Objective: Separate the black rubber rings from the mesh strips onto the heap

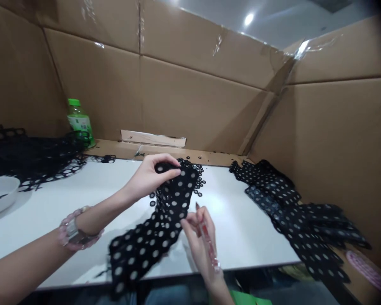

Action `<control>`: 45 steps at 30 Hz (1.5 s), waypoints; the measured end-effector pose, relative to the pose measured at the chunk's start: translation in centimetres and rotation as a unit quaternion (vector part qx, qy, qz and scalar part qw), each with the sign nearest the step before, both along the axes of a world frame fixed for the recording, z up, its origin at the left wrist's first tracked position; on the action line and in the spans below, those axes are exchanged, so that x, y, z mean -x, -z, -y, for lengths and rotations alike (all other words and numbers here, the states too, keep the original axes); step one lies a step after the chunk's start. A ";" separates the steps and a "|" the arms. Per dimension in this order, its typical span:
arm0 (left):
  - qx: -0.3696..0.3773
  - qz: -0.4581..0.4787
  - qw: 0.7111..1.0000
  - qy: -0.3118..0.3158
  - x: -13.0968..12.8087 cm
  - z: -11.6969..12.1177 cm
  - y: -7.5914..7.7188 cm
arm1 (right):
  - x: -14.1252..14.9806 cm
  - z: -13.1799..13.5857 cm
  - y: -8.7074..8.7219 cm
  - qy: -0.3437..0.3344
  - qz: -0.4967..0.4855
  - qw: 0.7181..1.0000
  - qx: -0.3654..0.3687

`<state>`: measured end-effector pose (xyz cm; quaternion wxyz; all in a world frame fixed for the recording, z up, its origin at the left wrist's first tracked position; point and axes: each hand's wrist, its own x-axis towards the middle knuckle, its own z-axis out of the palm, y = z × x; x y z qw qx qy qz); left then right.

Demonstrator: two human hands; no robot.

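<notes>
Our left hand (149, 178) clenched a strip of black dotted lace (165, 216) over the middle of the white surface (228, 220); our right hand (198, 237) pinched a slim red tool (208, 239) just beside it, with more lace (292, 216) piled to the right.

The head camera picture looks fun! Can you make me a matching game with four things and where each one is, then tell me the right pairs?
Things:
1. Bottle with a green cap
2. White bowl
3. Red pen
4. Black dotted lace strip

Places:
A. Gripped in the left hand
B. Standing on the cardboard ledge at the back
C. Held in the right hand
D. At the left edge of the white table

Right pairs: 1-B, 2-D, 3-C, 4-A.
</notes>
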<state>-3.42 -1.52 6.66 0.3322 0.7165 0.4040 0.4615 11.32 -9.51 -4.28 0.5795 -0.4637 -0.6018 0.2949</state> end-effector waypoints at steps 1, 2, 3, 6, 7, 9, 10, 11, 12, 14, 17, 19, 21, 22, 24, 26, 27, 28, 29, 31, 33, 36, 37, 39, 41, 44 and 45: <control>-0.008 0.027 1.000 -0.004 0.5 0.4 -1.0 | -0.5 0.0 -1.5 0.011 -0.020 1.000 -0.003; -0.014 0.056 0.998 0.001 1.1 0.9 -2.0 | -1.2 0.0 -3.3 0.011 -0.028 1.000 -0.005; -0.013 0.082 0.996 0.013 1.6 1.5 -2.9 | -2.1 0.1 -5.3 0.011 -0.015 1.000 -0.023; 0.044 0.110 0.989 0.084 3.0 3.3 -4.5 | -4.9 0.3 -11.5 -0.036 0.079 0.993 -0.082; 0.079 0.107 0.985 0.113 3.4 3.8 -4.4 | -5.6 0.3 -13.2 -0.069 0.138 0.986 -0.062; 0.162 0.098 0.968 0.167 4.2 4.4 -3.1 | -6.3 -0.4 -15.1 -0.140 0.227 0.964 -0.019; 0.202 0.095 0.957 0.187 4.5 4.4 -2.0 | -6.4 -0.9 -15.2 -0.182 0.257 0.949 0.002; 0.236 0.089 0.947 0.198 4.9 4.3 -0.6 | -6.2 -1.7 -14.9 -0.222 0.276 0.935 0.017; 0.261 0.083 0.941 0.200 5.4 4.0 1.0 | -5.9 -2.5 -14.0 -0.259 0.291 0.920 0.034; 0.280 0.063 0.941 0.179 6.4 3.2 4.5 | -4.9 -4.4 -11.4 -0.305 0.313 0.897 0.060; 0.287 0.005 0.950 0.119 8.0 2.1 8.7 | -2.5 -6.6 -7.3 -0.250 0.348 0.899 0.091; 0.301 -0.021 0.948 0.099 8.8 1.6 10.3 | -0.3 -7.3 -5.5 -0.186 0.304 0.931 0.075; 0.318 -0.036 0.942 0.104 9.1 1.2 10.9 | 2.3 -7.6 -4.4 -0.167 0.179 0.968 0.058; 0.321 -0.043 0.940 0.108 9.1 1.0 11.0 | 3.6 -7.7 -4.0 -0.168 0.096 0.979 0.062; 0.314 -0.071 0.941 0.105 8.9 0.4 11.1 | 5.8 -7.9 -2.9 -0.170 -0.070 0.980 0.077; 0.290 -0.109 0.946 0.095 8.7 -0.2 11.3 | 7.4 -8.3 -1.5 -0.167 -0.190 0.961 0.115; 0.272 -0.128 0.949 0.093 8.6 -0.6 11.4 | 7.8 -8.5 -0.8 -0.156 -0.224 0.953 0.132; 0.251 -0.145 0.953 0.089 8.7 -0.9 11.7 | 7.9 -8.7 0.0 -0.142 -0.241 0.949 0.145; 0.227 -0.157 0.957 0.086 8.8 -1.1 11.9 | 7.9 -8.9 0.6 -0.128 -0.244 0.949 0.152; 0.195 -0.169 0.963 0.079 9.2 -1.5 12.4 | 7.5 -9.1 1.6 -0.112 -0.223 0.954 0.165; 0.196 -0.173 0.962 0.084 9.6 -1.7 12.7 | 7.0 -9.1 2.0 -0.125 -0.182 0.955 0.198; 0.209 -0.177 0.957 0.100 10.2 -1.6 12.5 | 6.7 -9.2 1.6 -0.152 -0.143 0.941 0.266; 0.205 -0.181 0.957 0.096 10.5 -1.6 12.3 | 6.7 -9.3 1.3 -0.155 -0.144 0.937 0.279; 0.201 -0.194 0.956 0.091 11.2 -1.7 11.8 | 7.0 -9.6 0.5 -0.155 -0.160 0.932 0.284; 0.208 -0.204 0.952 0.095 12.1 -1.7 11.3 | 7.7 -9.9 -0.1 -0.153 -0.175 0.934 0.271; 0.223 -0.207 0.947 0.106 13.4 -1.7 11.0 | 9.5 -10.1 -0.2 -0.146 -0.172 0.943 0.245; 0.221 -0.208 0.947 0.105 13.6 -1.7 11.0 | 10.1 -10.0 0.0 -0.144 -0.165 0.945 0.241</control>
